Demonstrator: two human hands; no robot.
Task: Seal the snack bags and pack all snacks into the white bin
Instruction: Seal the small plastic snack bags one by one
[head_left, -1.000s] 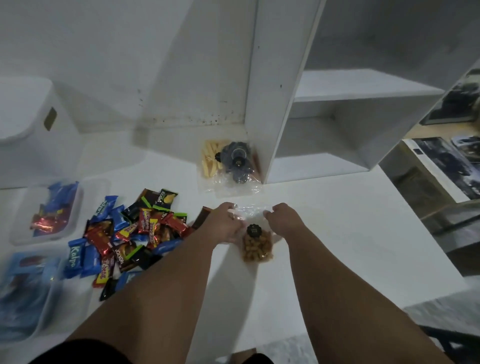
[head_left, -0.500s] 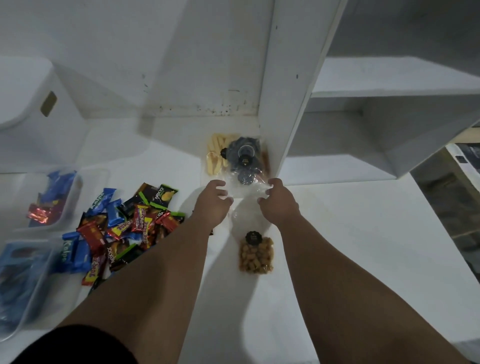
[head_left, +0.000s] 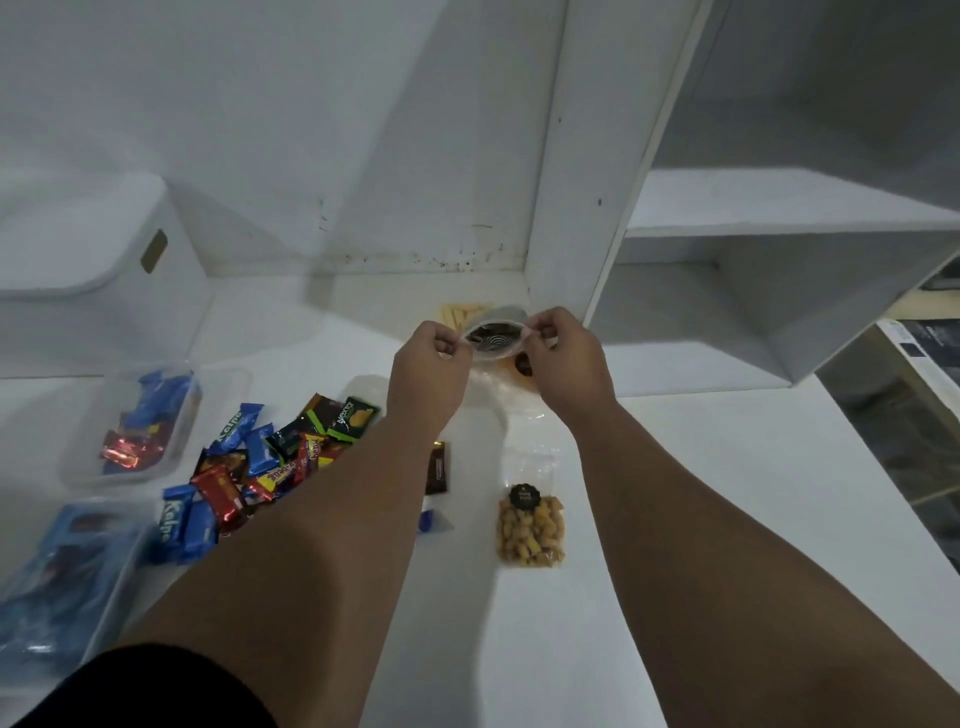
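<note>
A clear snack bag (head_left: 493, 338) with dark contents is lifted off the table at the back, its mouth gaping open. My left hand (head_left: 431, 371) pinches the left side of its rim. My right hand (head_left: 563, 358) pinches the right side. Nearer to me a clear bag of golden nuts (head_left: 530, 527) with a black round sticker lies flat on the white table. A pale yellow snack (head_left: 460, 314) shows behind the raised bag. The white bin (head_left: 98, 270) stands at the far left with a slot handle. A pile of wrapped candies (head_left: 249, 473) lies to the left.
Two clear plastic tubs (head_left: 156, 431) with blue and red wrappers sit at the left edge, one nearer (head_left: 62, 577). A dark brown bar (head_left: 436, 467) lies by my left forearm. A white shelf unit (head_left: 753, 270) rises at the back right. The table's edge (head_left: 883, 467) runs along the right.
Both hands left the nut bag, reached to the back and lifted the bag with dark contents, pinching its rim on either side. The nut bag stays flat on the table.
</note>
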